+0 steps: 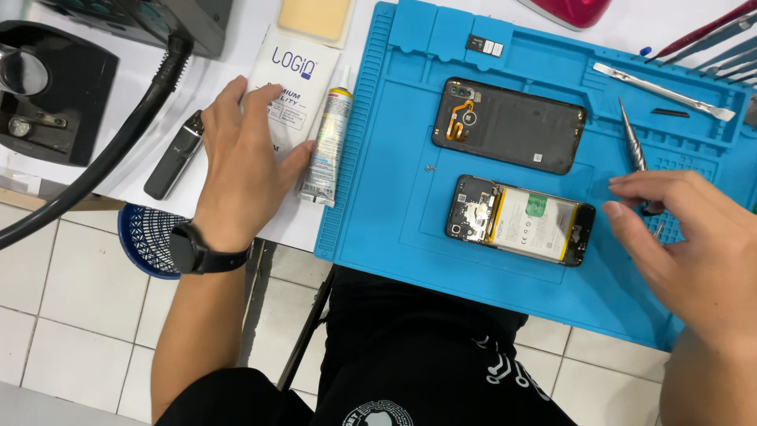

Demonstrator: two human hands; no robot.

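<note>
An opened phone (520,220) with its battery and board exposed lies on the blue work mat (394,197). Its black back cover (509,125) rests inside-up just beyond it. My left hand (244,162) lies flat on a white flat package (288,83) left of the mat, its thumb touching a glue tube (325,150). My right hand (686,244) hovers over the mat's right side, fingers together beside the tip of a silver screwdriver (631,142); whether they pinch something is unclear.
A thick black hose (102,158) curves across the left. A dark slim device (175,155) lies beside the package. Metal tweezers and pry tools (666,91) line the mat's far right. A tiny screw (429,168) sits on the mat. A blue patterned stool (146,237) is below the table edge.
</note>
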